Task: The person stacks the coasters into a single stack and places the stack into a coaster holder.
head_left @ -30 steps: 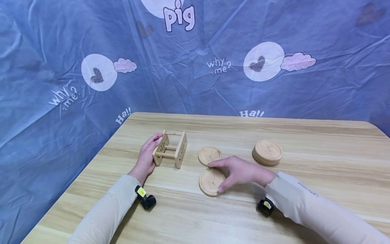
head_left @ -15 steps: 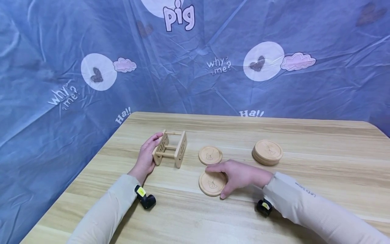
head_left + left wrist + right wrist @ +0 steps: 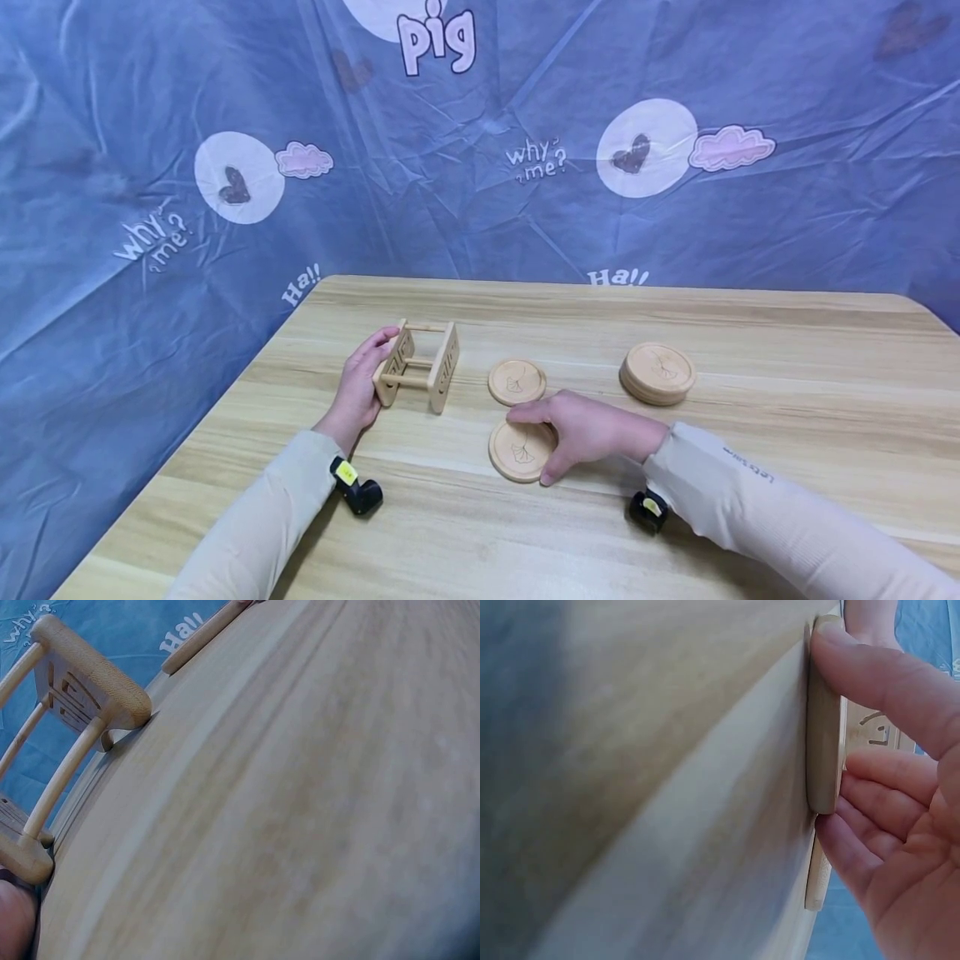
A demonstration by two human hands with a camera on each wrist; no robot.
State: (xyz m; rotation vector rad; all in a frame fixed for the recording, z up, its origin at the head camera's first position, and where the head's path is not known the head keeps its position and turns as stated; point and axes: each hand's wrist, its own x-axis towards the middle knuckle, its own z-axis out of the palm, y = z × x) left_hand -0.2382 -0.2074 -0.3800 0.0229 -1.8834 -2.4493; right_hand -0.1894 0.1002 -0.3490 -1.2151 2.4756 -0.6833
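Observation:
My left hand point(image 3: 362, 385) holds the left side panel of a wooden coaster holder point(image 3: 444, 367), which has two cut-out panels joined by round rods. In the left wrist view the holder point(image 3: 90, 671) stands at the upper left, with a bit of the hand point(image 3: 13, 919) at its near end. My right hand point(image 3: 588, 432) spans a round wooden coaster point(image 3: 517, 457) engraved with a leaf, lying on the table. The right wrist view shows the thumb on one edge of this coaster point(image 3: 825, 735) and fingers at the opposite edge. A similar coaster point(image 3: 516, 382) lies just behind it.
A stack of coasters point(image 3: 658, 373) stands on the wooden table point(image 3: 480, 542), right of the right hand. A blue printed cloth point(image 3: 480, 208) hangs behind the table's far edge.
The right hand has shifted slightly toward the front, off the gap between the two coasters and around the near one. The left hand and holder have stayed in place.

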